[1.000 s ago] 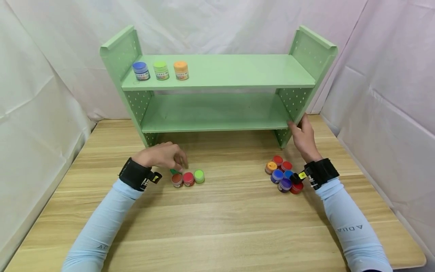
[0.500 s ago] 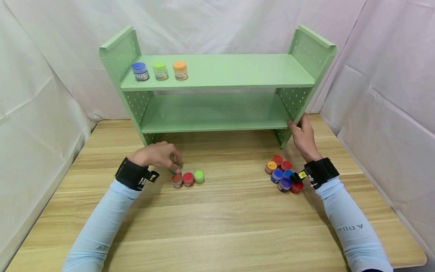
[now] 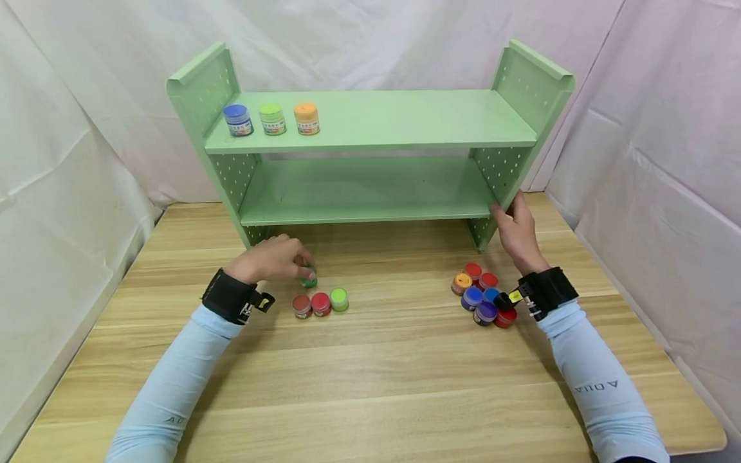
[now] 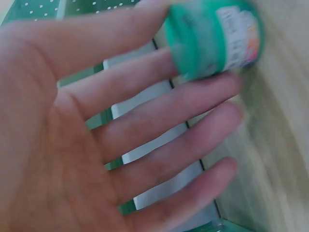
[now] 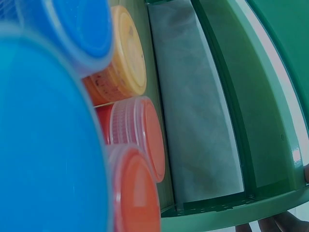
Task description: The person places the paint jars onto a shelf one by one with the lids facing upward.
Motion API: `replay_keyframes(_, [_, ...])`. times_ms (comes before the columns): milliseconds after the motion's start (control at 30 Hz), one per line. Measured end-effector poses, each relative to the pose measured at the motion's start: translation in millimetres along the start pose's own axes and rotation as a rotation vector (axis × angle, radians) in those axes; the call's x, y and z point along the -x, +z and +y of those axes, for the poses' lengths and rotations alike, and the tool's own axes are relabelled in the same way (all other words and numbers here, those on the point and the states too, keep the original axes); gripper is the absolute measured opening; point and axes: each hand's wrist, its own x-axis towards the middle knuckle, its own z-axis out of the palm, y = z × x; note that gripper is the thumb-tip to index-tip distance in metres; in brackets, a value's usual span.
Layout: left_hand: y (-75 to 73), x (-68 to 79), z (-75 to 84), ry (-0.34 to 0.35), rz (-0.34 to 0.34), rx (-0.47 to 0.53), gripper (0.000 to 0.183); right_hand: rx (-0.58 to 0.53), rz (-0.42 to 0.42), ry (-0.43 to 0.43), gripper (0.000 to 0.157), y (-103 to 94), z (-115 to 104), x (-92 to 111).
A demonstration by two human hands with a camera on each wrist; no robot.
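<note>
Between thumb and index finger, my left hand (image 3: 278,258) pinches a small green paint jar (image 3: 309,281) by its lid end, just above the table. In the left wrist view the same green jar (image 4: 217,41) lies sideways and blurred, the other fingers spread out below it. Just in front of that hand stand a brown jar (image 3: 301,307), a red jar (image 3: 321,304) and a light green jar (image 3: 339,299) in a row. My right hand (image 3: 520,238) grips the lower right side panel of the green shelf (image 3: 370,186), thumb in front and fingers behind.
On the top board stand a blue jar (image 3: 238,121), a lime jar (image 3: 273,119) and an orange jar (image 3: 307,119). A cluster of several jars, including a yellow-orange jar (image 3: 462,284) and a purple jar (image 3: 485,314), sits beside my right wrist. White cloth (image 3: 666,161) surrounds the table.
The green jar, earlier behind the brown one and mostly hidden, has been lifted and moved slightly away toward the shelf in my left hand. My right hand stays on the shelf.
</note>
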Motion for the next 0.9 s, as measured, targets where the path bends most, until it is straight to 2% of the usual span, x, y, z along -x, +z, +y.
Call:
replay_keyframes(167, [5.9,-6.4,-2.0,0.013,0.108,-0.049,0.014,-0.001,-0.006,-0.004,0.054,0.2,0.2,0.6])
replay_keyframes(467, [14.5,-13.5,-5.7,0.009,0.177,-0.081,0.02,-0.014,-0.011,-0.004,0.055,-0.2,0.5,0.9])
replay_keyframes(567, [13.3,-12.7,-5.1,0.023,0.169,-0.059,0.021,-0.018,-0.01,-0.005,0.055,-0.4,0.6,0.8])
replay_keyframes(767, [9.7,-9.2,-4.1,0.071,0.09,0.006,0.031,-0.011,-0.006,-0.007,0.055,0.2,0.8,0.1])
replay_keyframes(900, [10.4,-9.1,-4.8,0.084,0.084,0.002,0.032,-0.009,-0.003,-0.009,0.054,0.7,-0.1,0.3])
